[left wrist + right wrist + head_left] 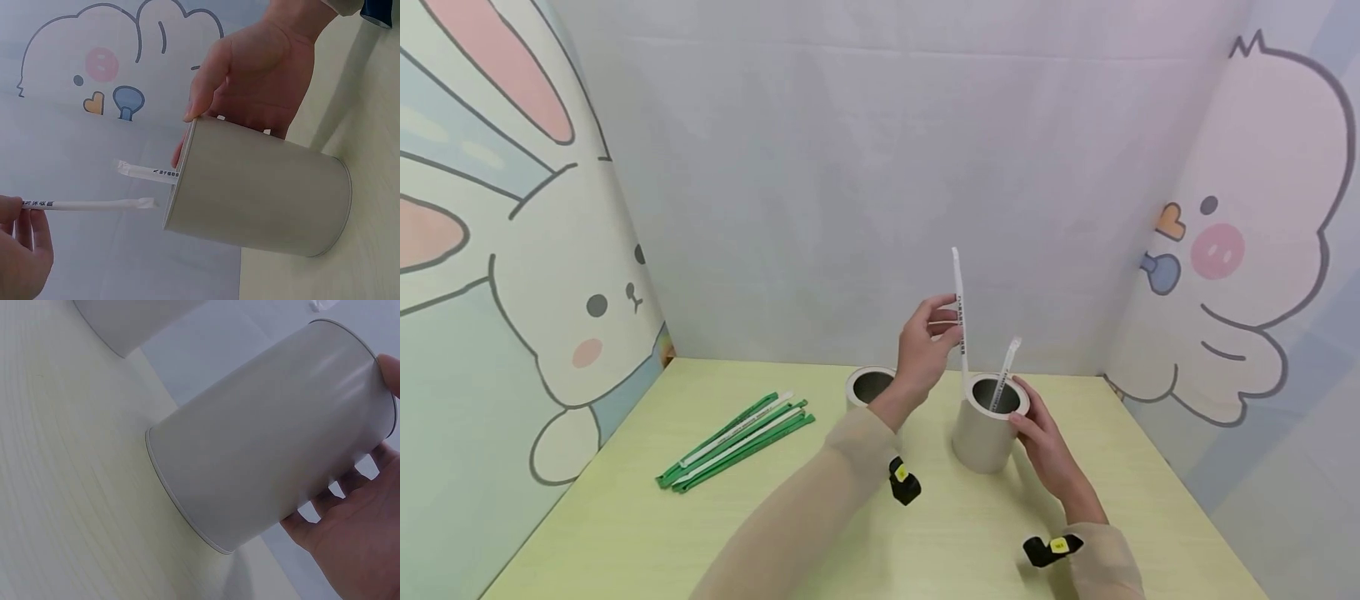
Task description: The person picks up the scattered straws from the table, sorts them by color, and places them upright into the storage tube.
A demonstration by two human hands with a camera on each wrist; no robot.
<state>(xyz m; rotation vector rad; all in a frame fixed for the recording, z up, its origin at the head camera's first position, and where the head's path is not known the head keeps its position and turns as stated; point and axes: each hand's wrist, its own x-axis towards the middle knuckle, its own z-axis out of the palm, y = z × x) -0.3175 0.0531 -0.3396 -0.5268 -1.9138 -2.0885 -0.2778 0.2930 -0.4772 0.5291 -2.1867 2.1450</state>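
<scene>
Your left grip (927,346) is closed in a fingertip pinch on a white straw (962,329), held upright about its middle, presumably so the lower end is free to aim; that end hangs just short of the rim of the right canister (982,442). Your right grip (1041,437) curls round that canister, thumb at the rim, likely steadying it while leaving its mouth uncovered. A second straw (1006,371) leans inside. Farther left, the left canister (854,392) stands partly behind your left sleeve (827,496); green and white straws (741,442) lie piled on the surface (617,542), perhaps for easy reach.
</scene>
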